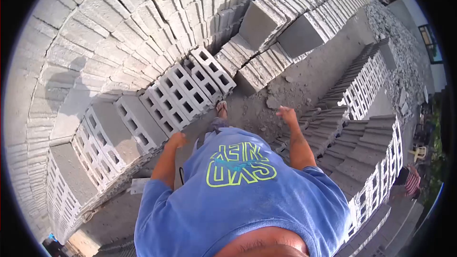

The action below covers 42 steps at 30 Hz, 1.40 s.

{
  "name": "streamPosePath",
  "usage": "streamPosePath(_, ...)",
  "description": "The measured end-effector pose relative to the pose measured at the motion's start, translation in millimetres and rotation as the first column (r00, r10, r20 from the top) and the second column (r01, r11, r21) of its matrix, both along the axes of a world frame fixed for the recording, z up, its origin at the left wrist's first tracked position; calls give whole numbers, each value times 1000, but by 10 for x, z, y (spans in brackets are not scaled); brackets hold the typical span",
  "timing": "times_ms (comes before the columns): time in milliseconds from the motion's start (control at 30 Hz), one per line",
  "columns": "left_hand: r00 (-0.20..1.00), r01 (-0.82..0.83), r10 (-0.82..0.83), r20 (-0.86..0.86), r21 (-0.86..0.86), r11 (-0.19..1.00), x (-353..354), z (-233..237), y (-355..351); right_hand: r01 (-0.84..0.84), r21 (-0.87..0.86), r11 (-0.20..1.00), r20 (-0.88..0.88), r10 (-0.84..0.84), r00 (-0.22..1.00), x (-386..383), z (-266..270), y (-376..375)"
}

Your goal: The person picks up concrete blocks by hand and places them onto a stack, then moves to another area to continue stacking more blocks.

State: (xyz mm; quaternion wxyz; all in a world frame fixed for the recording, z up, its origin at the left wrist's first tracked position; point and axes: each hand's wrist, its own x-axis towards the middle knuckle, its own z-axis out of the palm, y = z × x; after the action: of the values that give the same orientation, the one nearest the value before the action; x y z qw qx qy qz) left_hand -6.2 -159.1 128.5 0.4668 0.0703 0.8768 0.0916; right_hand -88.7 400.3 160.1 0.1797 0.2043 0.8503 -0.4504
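Observation:
My left hand [178, 140] hangs low beside a row of hollow concrete blocks [164, 107]; its fingers are too small and hidden to make out. My right hand [287, 113] is raised over the dirt path [312, 83], fingers partly apart with nothing visible between them. Between the hands is my blue shirt [243, 195] with yellow-green lettering. A foot in a sandal [222, 109] stands on the ground beside the end of the block row.
A tall wall of stacked blocks [133, 24] curves along the left and top. More blocks [302, 33] stand ahead. Stacks [369, 150] line the right side, with rubble [402, 52] beyond. A person in striped clothing [412, 182] is at the far right, near a chair [420, 152].

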Motion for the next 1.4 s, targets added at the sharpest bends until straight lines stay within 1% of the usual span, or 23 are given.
streamPosePath(67, 974, -206, 207, -89, 26, 978, -638, 85, 42, 13, 42, 999, 82, -17, 997, 59, -11, -128)
streamPosePath(100, 973, -200, 203, -110, 33, 979, -959, -174, 33, 43, 28, 999, 116, -46, 992, 188, -73, -187)
streamPosePath(133, 995, -11, 11, -97, 9, 1000, -1363, 234, 294, 66, 37, 997, 135, -71, 988, 325, -182, -176)
streamPosePath(200, 968, -160, 173, -181, 86, 983, -1914, 192, 585, 141, 102, 985, 75, -149, 986, 641, -379, -177)
streamPosePath(267, 936, -116, 189, -297, 249, 962, -2395, 190, 959, 220, 158, 963, 5, -223, 975, 836, -498, -109)
streamPosePath(367, 925, -131, 277, -262, 465, 876, -3073, 466, 1680, 306, 100, 947, 168, -319, 933, 1081, -622, 156)
streamPosePath(433, 932, -192, 318, -175, 506, 841, -3518, 844, 2132, 194, 124, 973, 143, -211, 967, 1048, -561, 307)
streamPosePath(467, 904, -211, 383, -190, 581, 786, -3771, 755, 2286, 196, 120, 973, 143, -213, 967, 937, -463, 333)
streamPosePath(533, 838, -261, 521, -165, 717, 647, -4277, 825, 2602, 465, -33, 885, 233, -445, 865, 629, -232, 449)
streamPosePath(567, 807, -250, 568, -159, 781, 573, -4535, 910, 2732, 364, 86, 928, 246, -373, 895, 460, -437, 672)
streamPosePath(600, 786, -233, 583, -205, 775, 587, -4712, 1242, 2865, 357, 82, 930, 260, -366, 894, 266, -483, 775)
streamPosePath(633, 746, -203, 614, -259, 789, 579, -5025, 1126, 2951, 425, 28, 905, 173, -423, 889, 11, -514, 854)
streamPosePath(700, 661, -254, 656, -364, 714, 653, -5421, 1490, 3190, 483, -63, 873, 89, -477, 874, -665, -512, 994)
streamPosePath(800, 642, -301, 637, -427, 624, 721, -6246, 1341, 3457, 428, -142, 893, 89, -419, 904, -1726, -409, 1098)
streamPosePath(867, 687, -423, 631, -361, 508, 750, -6711, 1127, 3584, 394, -271, 878, 80, -388, 918, -2488, -18, 932)
streamPosePath(933, 703, -494, 642, -306, 441, 750, -6768, 1183, 3788, 247, -444, 861, 56, -248, 967, -3100, 23, 820)
streamPosePath(1000, 767, -511, 593, -245, 325, 795, -6864, 1106, 3909, 312, -655, 688, 217, -224, 950, -3657, 455, 576)
streamPosePath(1033, 742, -489, 570, -353, 298, 820, -6894, 865, 3912, 288, -663, 691, 227, -181, 957, -3867, 419, 551)
streamPosePath(1100, 763, -490, 557, -329, 267, 830, -6785, 1085, 3977, 468, -813, 347, 431, -183, 884, -4218, 338, 369)
streamPosePath(1133, 703, -544, 594, -391, 244, 803, -6666, 1110, 4033, 507, -824, 253, 483, -155, 862, -4319, 275, 346)
streamPosePath(1267, 644, -538, 591, -486, 261, 801, -6101, 1172, 4267, 657, -745, 117, 599, -316, 735, -4247, 351, 401)
streamPosePath(1333, 405, -522, 609, -682, 374, 766, -5674, 1090, 4510, 700, -701, 137, 607, -401, 686, -4054, 183, 660)
streamPosePath(1400, 407, -579, 645, -647, 363, 730, -5354, 1186, 4720, 745, -635, 206, 668, -339, 663, -3963, 236, 877)
